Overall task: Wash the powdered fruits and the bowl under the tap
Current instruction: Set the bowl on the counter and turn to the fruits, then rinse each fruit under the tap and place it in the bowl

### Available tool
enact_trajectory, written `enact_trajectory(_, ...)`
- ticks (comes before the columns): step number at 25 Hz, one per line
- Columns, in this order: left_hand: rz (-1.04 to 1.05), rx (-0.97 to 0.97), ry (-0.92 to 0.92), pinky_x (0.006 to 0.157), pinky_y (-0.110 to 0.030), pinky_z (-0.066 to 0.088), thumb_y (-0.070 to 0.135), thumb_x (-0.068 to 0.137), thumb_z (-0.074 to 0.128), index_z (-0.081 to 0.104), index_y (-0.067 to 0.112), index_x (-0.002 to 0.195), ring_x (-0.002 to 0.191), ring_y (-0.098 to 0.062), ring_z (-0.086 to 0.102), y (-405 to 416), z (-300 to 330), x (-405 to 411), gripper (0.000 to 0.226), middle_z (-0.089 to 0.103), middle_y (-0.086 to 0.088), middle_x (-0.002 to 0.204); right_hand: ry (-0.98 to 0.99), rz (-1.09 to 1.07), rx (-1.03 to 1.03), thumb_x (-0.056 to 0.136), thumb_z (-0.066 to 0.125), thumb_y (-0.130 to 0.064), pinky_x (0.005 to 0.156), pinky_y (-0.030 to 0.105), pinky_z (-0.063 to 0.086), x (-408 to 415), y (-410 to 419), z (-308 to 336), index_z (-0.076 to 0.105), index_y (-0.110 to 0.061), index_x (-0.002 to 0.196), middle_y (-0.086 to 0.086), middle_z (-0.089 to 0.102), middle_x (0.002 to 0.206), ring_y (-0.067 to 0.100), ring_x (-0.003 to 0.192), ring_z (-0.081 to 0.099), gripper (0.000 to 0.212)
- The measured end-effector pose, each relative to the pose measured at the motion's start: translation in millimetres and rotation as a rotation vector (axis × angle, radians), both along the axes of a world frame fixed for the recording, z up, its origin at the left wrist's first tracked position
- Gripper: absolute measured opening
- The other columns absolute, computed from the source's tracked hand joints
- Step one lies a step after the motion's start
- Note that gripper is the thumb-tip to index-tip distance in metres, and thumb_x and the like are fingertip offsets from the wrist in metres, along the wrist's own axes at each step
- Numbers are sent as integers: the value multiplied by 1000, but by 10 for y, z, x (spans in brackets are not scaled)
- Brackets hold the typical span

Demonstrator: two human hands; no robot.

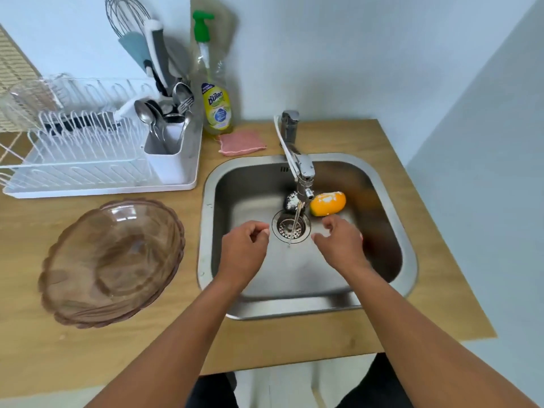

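An orange-yellow fruit (328, 204) dusted with white powder lies in the steel sink (409, 251), just right of the tap spout. A dark fruit (290, 200), also powdered, sits behind the drain (291, 226), partly hidden by the tap (303, 169). A thin stream of water falls onto the drain. My left hand (244, 245) hovers left of the stream, fingers loosely curled and holding nothing. My right hand (341, 241) hovers right of it, fingers apart and empty. The brownish glass bowl (112, 260) stands on the wooden counter, left of the sink.
A white dish rack (97, 154) with a cutlery holder stands at the back left. A dish soap bottle (213, 83) and a pink sponge (242, 142) sit behind the sink. The counter edge runs close on the right.
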State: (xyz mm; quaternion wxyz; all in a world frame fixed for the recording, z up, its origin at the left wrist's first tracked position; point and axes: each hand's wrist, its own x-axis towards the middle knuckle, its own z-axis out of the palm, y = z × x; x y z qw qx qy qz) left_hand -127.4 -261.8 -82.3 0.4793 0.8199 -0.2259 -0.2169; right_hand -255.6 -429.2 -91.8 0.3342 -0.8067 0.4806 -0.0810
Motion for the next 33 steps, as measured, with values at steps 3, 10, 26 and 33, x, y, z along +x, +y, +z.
enact_trajectory(3,-77,78,35,90,-42,60,21,96,66,80,19,105,86,-24,75,-369,-287,-43,16,78,1,87,311,43,-117,86,76,-24,105,43,42,-96,-402,-118,50,-5,139,19,50,142,41,130,45,62)
enact_trajectory(10,-83,151,191,93,-43,61,26,96,68,78,16,115,95,-23,74,-623,-654,-133,24,79,-3,102,522,87,43,82,80,-34,105,42,47,-113,-692,-490,46,-11,142,21,46,141,44,127,53,72)
enact_trajectory(26,-25,-236,824,91,-53,63,24,101,67,65,21,136,101,-37,77,-677,-485,221,35,70,-20,128,-278,148,173,76,88,-34,88,30,56,313,-41,-195,55,-27,131,-2,58,124,20,111,61,64)
enact_trajectory(33,-104,-230,790,80,-43,64,32,94,61,64,21,128,98,-35,74,-657,-377,182,36,67,-22,128,-391,63,444,77,85,-43,96,40,60,207,67,-271,49,-39,142,-4,55,141,19,119,61,74)
